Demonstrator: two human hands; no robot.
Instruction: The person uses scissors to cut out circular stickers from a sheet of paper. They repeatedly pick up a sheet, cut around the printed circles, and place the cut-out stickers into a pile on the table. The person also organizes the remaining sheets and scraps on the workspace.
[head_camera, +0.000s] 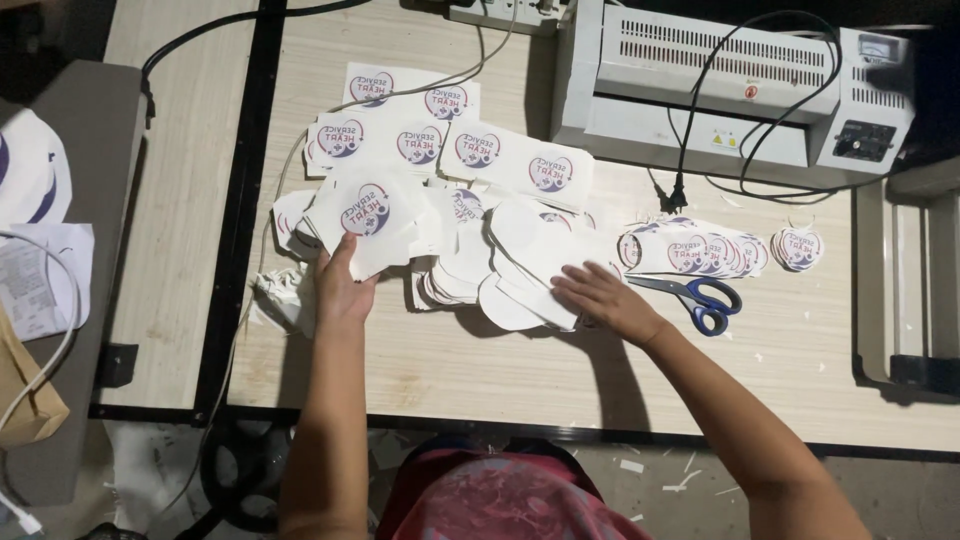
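The person's left hand (342, 288) is gripping the lower edge of a white paper sheet printed with a round red-and-blue emblem (365, 215), thumb and fingers closed on it, and the sheet is lying tilted on top of a loose heap of similar white printed sheets (420, 140) spread across the middle of the pale wooden desk (500, 370). The right hand (605, 298) is resting flat with its fingers spread on a pile of blank white cut-out paper pieces (520, 260), which is sitting just to the right of the held sheet and overlapping the heap. Just beside the right hand, a pair of scissors with blue handles (695, 297) is lying on the desk, blades pointing towards the hand. Behind the scissors, a fanned row of small round printed stickers (690, 250) is stretching to the right, with a smaller stack of the same round stickers (797, 247) near its end. At the far edge of the desk a grey boxy laminating machine (730, 90) is standing, and a black cable with a plug (680, 185) is hanging down in front of it. Small white paper scraps (285, 290) are lying bunched at the desk's left edge, close to the left hand.
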